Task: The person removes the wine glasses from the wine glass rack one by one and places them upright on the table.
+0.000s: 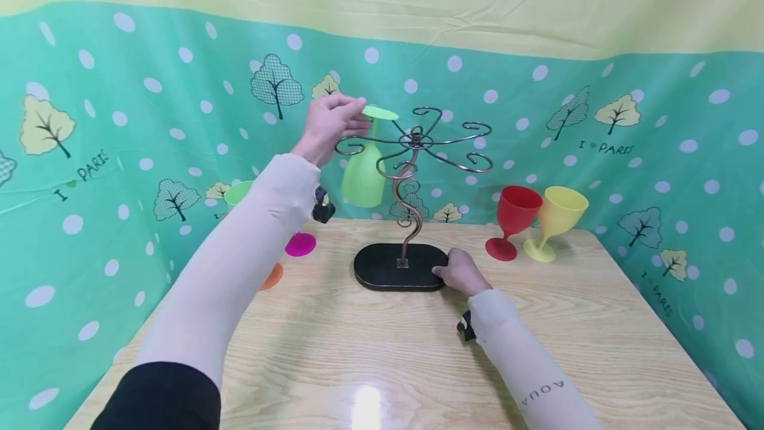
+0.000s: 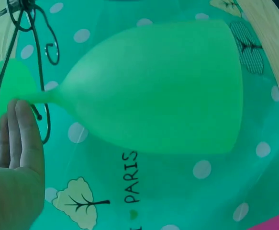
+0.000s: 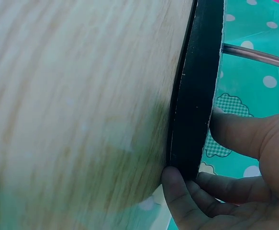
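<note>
A light green goblet [image 1: 364,174] hangs upside down at the left side of a wire glass rack [image 1: 412,208]. My left hand [image 1: 334,121] pinches it by its round foot [image 1: 380,113], close over the curled hooks. In the left wrist view, the fingers [image 2: 27,129] lie beside the goblet's thin stem [image 2: 43,97], with a rack wire passing by it. Down at the table, my right hand [image 1: 464,272] grips the right end of the rack's black oval base [image 1: 382,276]. The right wrist view shows the thumb [image 3: 235,136] on top and fingertips at the base's edge [image 3: 192,110].
A red goblet [image 1: 516,208] and a yellow goblet [image 1: 561,210] stand upright at the right back. Behind my left forearm, another green goblet [image 1: 239,191], a magenta foot [image 1: 300,245] and an orange foot [image 1: 272,276] show partly. A patterned cloth [image 1: 197,105] surrounds the wooden table [image 1: 334,344].
</note>
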Demonstrator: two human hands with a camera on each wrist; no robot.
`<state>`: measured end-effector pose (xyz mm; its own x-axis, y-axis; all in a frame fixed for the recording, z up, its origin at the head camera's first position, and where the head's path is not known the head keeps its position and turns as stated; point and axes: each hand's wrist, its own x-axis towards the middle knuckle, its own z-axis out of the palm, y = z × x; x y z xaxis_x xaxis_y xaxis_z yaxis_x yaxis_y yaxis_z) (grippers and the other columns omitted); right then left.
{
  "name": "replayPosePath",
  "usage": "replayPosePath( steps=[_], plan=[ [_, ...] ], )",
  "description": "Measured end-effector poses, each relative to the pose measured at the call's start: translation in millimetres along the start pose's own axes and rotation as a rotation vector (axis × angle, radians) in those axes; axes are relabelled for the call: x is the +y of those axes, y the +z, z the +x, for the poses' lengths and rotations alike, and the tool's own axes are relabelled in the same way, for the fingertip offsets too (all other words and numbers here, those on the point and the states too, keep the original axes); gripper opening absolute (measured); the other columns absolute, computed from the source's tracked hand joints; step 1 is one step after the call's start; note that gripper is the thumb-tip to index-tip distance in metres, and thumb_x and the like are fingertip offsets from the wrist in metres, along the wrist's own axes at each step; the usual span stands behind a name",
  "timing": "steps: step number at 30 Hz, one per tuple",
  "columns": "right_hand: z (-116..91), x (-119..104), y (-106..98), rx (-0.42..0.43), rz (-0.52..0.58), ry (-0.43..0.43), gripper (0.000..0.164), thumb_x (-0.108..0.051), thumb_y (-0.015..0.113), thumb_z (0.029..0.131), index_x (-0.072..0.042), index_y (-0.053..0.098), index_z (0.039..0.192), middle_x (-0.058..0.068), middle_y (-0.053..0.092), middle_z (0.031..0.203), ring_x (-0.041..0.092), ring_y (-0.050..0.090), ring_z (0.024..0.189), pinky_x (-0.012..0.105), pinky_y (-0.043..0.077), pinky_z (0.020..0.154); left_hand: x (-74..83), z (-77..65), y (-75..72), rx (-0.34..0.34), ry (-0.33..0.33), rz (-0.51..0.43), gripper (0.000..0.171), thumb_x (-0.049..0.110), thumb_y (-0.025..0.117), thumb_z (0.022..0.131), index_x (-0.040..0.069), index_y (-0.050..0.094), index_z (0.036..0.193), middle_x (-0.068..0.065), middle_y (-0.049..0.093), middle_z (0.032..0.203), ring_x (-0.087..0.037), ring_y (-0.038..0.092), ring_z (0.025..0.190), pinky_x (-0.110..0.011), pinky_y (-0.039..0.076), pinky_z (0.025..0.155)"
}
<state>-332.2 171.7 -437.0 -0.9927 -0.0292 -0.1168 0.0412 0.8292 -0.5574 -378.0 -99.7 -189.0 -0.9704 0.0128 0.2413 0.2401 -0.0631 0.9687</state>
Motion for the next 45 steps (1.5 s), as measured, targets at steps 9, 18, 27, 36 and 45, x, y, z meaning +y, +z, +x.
replayPosePath(
  steps=[9,18,27,36,45],
  plan=[
    [-1,-1,-1,0.005,-0.012,0.003,0.038,-0.021,0.067,0.090,0.010,0.054,0.107,0.020,0.058,0.099,0.029,0.055,0.089,0.043,0.049,0.081,-0.8,-4.1,-9.5,0.105,-0.066,-0.269,0.007,-0.003,0.060,0.089,0.001,0.065,0.093,-0.014,0.065,0.091,-0.028,0.066,0.081,-0.036,0.056,0.082],
    [0,-1,0,-0.007,-0.017,0.021,0.040,-0.022,0.066,0.090,0.010,0.053,0.110,0.021,0.058,0.102,0.029,0.055,0.091,0.043,0.050,0.081,1.9,-11.9,-31.4,0.146,-0.140,-0.396,0.013,-0.006,0.059,0.089,0.002,0.056,0.099,-0.016,0.062,0.097,-0.029,0.066,0.083,-0.038,0.056,0.081],
    [-1,-1,0,-0.006,-0.018,0.028,0.041,-0.022,0.066,0.090,0.011,0.053,0.111,0.022,0.058,0.104,0.030,0.055,0.092,0.045,0.049,0.084,0.0,-24.9,-56.5,0.190,-0.270,-0.640,0.036,-0.008,0.057,0.089,-0.002,0.054,0.124,-0.019,0.058,0.121,-0.032,0.059,0.111,-0.037,0.054,0.085],
    [-1,-4,-1,0.003,-0.021,0.010,0.041,-0.022,0.066,0.090,0.011,0.053,0.110,0.022,0.059,0.104,0.030,0.056,0.093,0.045,0.049,0.085,-14.7,-44.2,-85.3,0.178,-0.323,-0.677,0.050,-0.005,0.055,0.092,0.005,0.040,0.139,-0.014,0.045,0.131,-0.027,0.052,0.121,-0.032,0.053,0.088],
    [-3,-1,0,0.014,0.012,0.007,0.043,-0.019,0.066,0.089,0.013,0.052,0.115,0.024,0.058,0.108,0.033,0.056,0.099,0.046,0.048,0.088,-32.6,-68.2,-94.0,0.118,-0.348,-0.628,0.044,0.001,0.054,0.095,0.004,0.039,0.136,-0.012,0.041,0.132,-0.025,0.051,0.122,-0.031,0.051,0.091]
  ],
)
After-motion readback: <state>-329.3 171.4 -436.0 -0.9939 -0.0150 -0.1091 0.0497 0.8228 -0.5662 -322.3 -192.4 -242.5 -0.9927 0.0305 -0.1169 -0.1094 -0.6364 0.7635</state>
